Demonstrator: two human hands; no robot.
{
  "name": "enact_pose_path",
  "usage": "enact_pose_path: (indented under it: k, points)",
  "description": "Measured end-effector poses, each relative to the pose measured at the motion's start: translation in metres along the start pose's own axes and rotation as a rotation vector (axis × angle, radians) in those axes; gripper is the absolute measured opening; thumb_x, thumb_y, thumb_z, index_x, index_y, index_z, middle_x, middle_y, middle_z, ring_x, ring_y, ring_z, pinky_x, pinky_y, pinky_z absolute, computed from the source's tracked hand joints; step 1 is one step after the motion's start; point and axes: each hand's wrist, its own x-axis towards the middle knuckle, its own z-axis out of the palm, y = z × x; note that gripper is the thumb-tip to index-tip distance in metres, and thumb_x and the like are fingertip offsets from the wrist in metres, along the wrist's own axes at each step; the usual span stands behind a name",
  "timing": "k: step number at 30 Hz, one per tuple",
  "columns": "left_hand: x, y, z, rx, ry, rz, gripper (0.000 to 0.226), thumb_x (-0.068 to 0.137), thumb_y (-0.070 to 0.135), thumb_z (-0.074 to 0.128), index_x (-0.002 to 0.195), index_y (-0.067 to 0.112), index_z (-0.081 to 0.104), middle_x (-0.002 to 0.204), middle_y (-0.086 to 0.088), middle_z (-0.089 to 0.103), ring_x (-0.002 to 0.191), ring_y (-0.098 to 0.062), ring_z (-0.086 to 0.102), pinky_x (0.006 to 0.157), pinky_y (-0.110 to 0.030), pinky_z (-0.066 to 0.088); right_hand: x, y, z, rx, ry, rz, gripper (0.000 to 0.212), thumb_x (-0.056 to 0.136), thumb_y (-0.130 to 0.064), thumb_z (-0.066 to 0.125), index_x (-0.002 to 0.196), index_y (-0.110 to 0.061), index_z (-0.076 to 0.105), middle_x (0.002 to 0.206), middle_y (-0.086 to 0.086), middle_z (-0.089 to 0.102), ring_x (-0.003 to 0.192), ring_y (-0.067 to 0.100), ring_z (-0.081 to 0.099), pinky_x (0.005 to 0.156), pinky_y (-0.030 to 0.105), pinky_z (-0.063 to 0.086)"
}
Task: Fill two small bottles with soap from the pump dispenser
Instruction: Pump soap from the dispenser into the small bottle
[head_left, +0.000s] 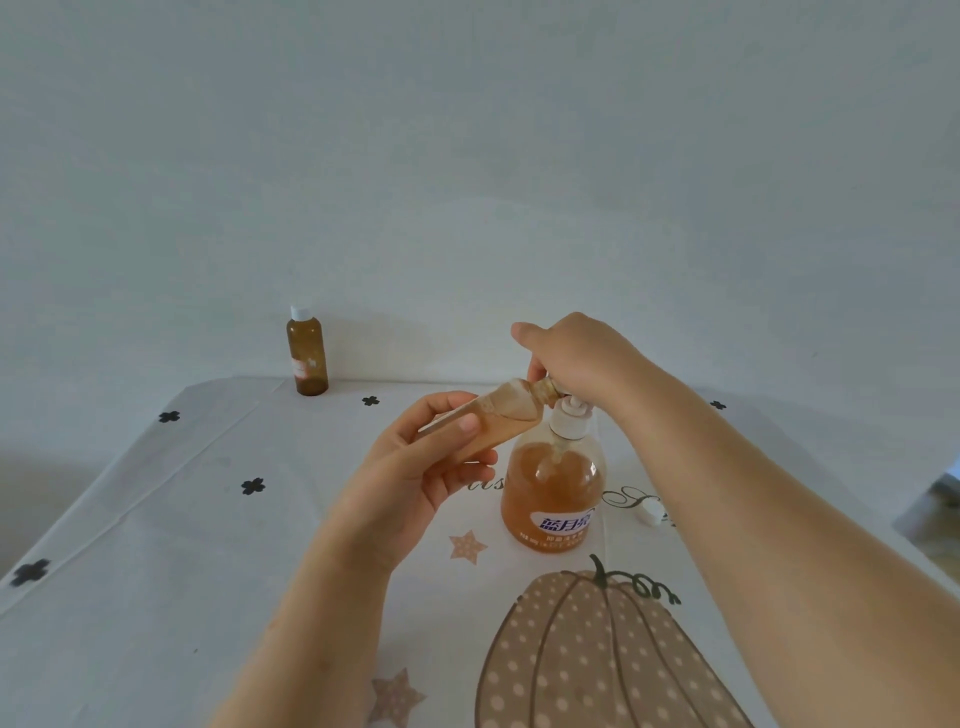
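Left hand (415, 467) clasps the tilted small bottle (483, 426), mouth at the spout, while right hand (576, 358) presses down, closed over the pump dispenser (553, 493) head.

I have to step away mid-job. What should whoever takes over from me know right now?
Left hand: holds the open small bottle tilted, mouth at the pump spout.
Right hand: on the pump dispenser head.
Second bottle: capped, upright at the table's far left corner; whether filled, unclear.
Loose white cap: right of the dispenser.
Left: finish filling, cap it.
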Motion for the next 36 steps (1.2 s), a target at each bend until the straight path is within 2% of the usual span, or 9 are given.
enact_pose_path:
  k: [4, 9, 15, 27, 32, 36]
  points:
    - [0.0, 0.001, 0.0, -0.001, -0.002, 0.003, 0.028, 0.077, 0.015, 0.069, 0.104, 0.008, 0.066, 0.089, -0.009, 0.071, 0.073, -0.021, 0.068, 0.065, -0.027, 0.057, 0.002, 0.002, 0.001, -0.029, 0.004, -0.024, 0.06, 0.1, -0.055, 0.039, 0.099, -0.006, 0.074, 0.064, 0.003, 0.059, 0.061, 0.022, 0.057, 0.066, 0.033, 0.044]
    - [0.003, -0.001, -0.003, 0.016, 0.015, 0.006, 0.028, 0.075, 0.013, 0.069, 0.103, 0.008, 0.066, 0.089, -0.01, 0.07, 0.07, -0.022, 0.066, 0.064, -0.027, 0.056, 0.004, 0.009, 0.009, -0.014, 0.04, -0.063, 0.058, 0.101, -0.053, 0.039, 0.085, -0.01, 0.074, 0.068, 0.0, 0.062, 0.069, 0.022, 0.061, 0.064, 0.032, 0.043]
    - [0.007, -0.002, -0.006, 0.028, 0.034, 0.001, 0.027, 0.074, 0.012, 0.068, 0.101, 0.008, 0.067, 0.09, -0.011, 0.069, 0.069, -0.024, 0.065, 0.063, -0.027, 0.056, 0.009, 0.015, 0.017, -0.031, 0.11, -0.057, 0.06, 0.102, -0.053, 0.034, 0.092, -0.007, 0.072, 0.076, 0.005, 0.063, 0.07, 0.024, 0.059, 0.064, 0.032, 0.043]
    - [0.004, -0.003, -0.003, 0.017, 0.019, -0.008, 0.033, 0.076, 0.013, 0.068, 0.108, 0.005, 0.064, 0.091, -0.011, 0.069, 0.074, -0.023, 0.067, 0.065, -0.027, 0.057, 0.005, 0.011, 0.012, -0.046, 0.11, -0.034, 0.056, 0.1, -0.049, 0.036, 0.093, -0.008, 0.074, 0.078, 0.004, 0.067, 0.07, 0.023, 0.06, 0.064, 0.031, 0.043]
    - [0.003, -0.003, -0.001, -0.02, 0.004, -0.007, 0.028, 0.079, 0.014, 0.068, 0.106, 0.007, 0.065, 0.092, -0.011, 0.069, 0.075, -0.022, 0.068, 0.066, -0.027, 0.058, 0.002, 0.0, -0.002, -0.141, 0.092, -0.012, 0.053, 0.102, -0.042, 0.034, 0.095, -0.009, 0.074, 0.062, 0.002, 0.063, 0.057, 0.019, 0.056, 0.058, 0.027, 0.04]
    - [0.003, -0.002, -0.002, -0.024, 0.003, -0.005, 0.028, 0.079, 0.014, 0.068, 0.107, 0.006, 0.065, 0.094, -0.012, 0.069, 0.075, -0.023, 0.068, 0.067, -0.028, 0.058, 0.001, 0.001, 0.0, -0.111, 0.083, -0.014, 0.054, 0.102, -0.042, 0.035, 0.096, -0.006, 0.075, 0.066, 0.003, 0.065, 0.063, 0.021, 0.057, 0.062, 0.03, 0.042]
